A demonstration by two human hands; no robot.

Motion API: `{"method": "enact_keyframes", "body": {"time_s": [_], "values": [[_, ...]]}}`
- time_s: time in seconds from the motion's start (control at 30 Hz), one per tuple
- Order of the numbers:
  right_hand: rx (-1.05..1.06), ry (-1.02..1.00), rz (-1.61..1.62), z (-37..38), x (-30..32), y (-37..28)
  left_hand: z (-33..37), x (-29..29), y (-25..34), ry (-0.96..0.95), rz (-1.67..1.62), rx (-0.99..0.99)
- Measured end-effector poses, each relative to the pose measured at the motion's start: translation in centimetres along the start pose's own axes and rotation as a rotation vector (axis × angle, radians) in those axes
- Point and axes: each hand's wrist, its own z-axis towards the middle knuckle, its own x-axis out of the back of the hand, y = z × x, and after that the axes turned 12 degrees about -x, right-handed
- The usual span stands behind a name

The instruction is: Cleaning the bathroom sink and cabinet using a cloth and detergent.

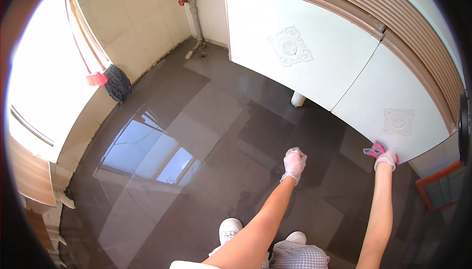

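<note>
My right hand (387, 159), in a thin clear glove, is closed on a pink cloth (375, 149). It presses the cloth against the lower edge of a white cabinet door (393, 92) with a raised square ornament. Part of the cloth sticks out to the left of the fingers, and the rest is hidden under the hand. Over the dark floor, apart from the cabinet, my left hand (295, 164) is curled into a fist, also gloved. Nothing shows in it.
Shiny grey tiles (196, 170) cover the floor. A white cabinet leg (297, 99) stands below the doors. At the left wall are a dark mop (117, 83) and a red brush (97, 79). Pipes (193, 13) with red valves rise in the far corner; a red-framed object (441, 186) is at right.
</note>
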Motion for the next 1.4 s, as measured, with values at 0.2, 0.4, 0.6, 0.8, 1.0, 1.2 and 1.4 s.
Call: {"method": "enact_keyframes", "body": {"time_s": [0.2, 0.4, 0.6, 0.8, 1.0, 1.2, 1.4], "values": [[-0.115, -0.335, 0.081, -10.8, -7.3, 2.3, 0.3, -0.1, 0.4, 0.001, -0.033, -0.050], [-0.250, -0.387, 0.079, -19.0, -12.1, 4.7, 0.6, 0.6, -1.0, 0.047, -0.078, -0.064], [-0.277, -0.915, 0.048, -19.5, -6.3, 3.6, 1.3, -0.8, -5.9, 0.076, -0.029, -0.188], [0.723, -0.384, -0.002, -13.4, 1.0, -5.4, 0.7, -0.9, -7.1, 0.028, -0.001, -0.078], [1.589, 0.432, -0.387, -6.6, 1.3, -13.0, 2.1, -4.8, -10.9, 0.043, -0.150, -0.016], [1.694, -0.081, -0.622, -7.9, -0.3, -7.0, 6.1, -2.6, -4.5, 0.042, -0.344, 0.049], [0.980, -0.421, -0.557, -10.4, 4.2, -6.1, 6.2, 8.7, -0.9, -0.068, -0.063, 0.036]]}}
